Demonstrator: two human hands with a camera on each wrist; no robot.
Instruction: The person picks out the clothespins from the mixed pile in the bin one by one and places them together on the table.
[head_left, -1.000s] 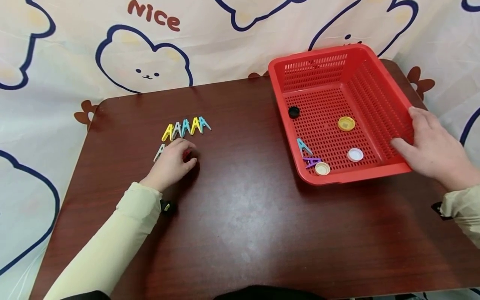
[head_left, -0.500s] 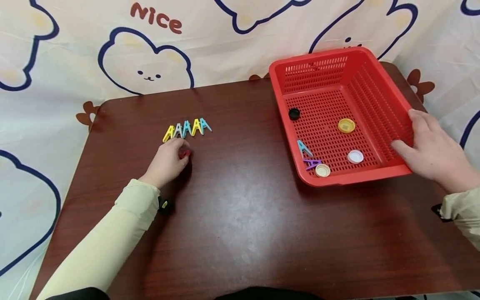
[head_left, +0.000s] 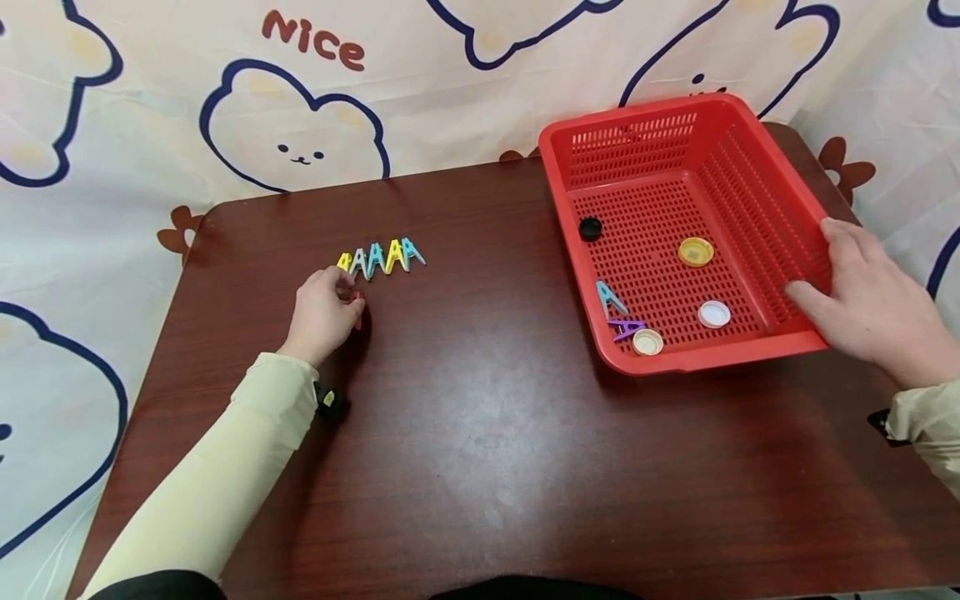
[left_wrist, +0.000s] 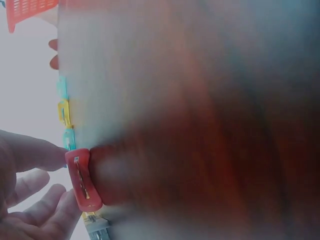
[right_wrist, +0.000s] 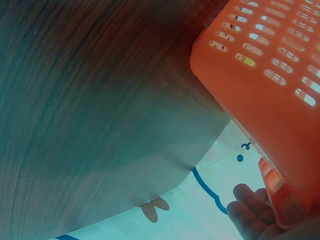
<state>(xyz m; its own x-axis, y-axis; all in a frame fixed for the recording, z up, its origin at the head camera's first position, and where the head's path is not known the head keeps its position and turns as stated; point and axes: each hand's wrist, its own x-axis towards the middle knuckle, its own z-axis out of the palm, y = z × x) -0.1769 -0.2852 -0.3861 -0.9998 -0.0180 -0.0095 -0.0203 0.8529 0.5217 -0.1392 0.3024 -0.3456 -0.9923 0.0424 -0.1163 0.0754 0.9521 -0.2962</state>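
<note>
Between the thumb and fingers of my left hand [head_left: 318, 312] is a red clothespin [left_wrist: 84, 180], pinched just above or against the table; I cannot tell which. Beyond it stands a row of yellow, grey and blue clothespins [head_left: 377, 258], with the leftmost yellow one partly covered by the hand. A grey clothespin [left_wrist: 98, 228] shows past the red one in the left wrist view. My right hand [head_left: 873, 304] grips the right rim of a red plastic basket [head_left: 712, 357], thumb over the inner side; its fingers [right_wrist: 250, 212] show beside the rim in the right wrist view.
Inside the basket lie a blue clothespin [head_left: 611, 297], a purple clothespin [head_left: 627, 330] and several caps: black [head_left: 590, 229], yellow [head_left: 696, 252], white [head_left: 714, 314] and cream [head_left: 647, 342]. The brown table [head_left: 480, 467] ends at a printed cloth [head_left: 465, 125] behind.
My left hand has shifted left with the red clothespin, which has turned more upright. The grey clothespin seen at its left is now covered in the head view. My right hand stays on the basket.
</note>
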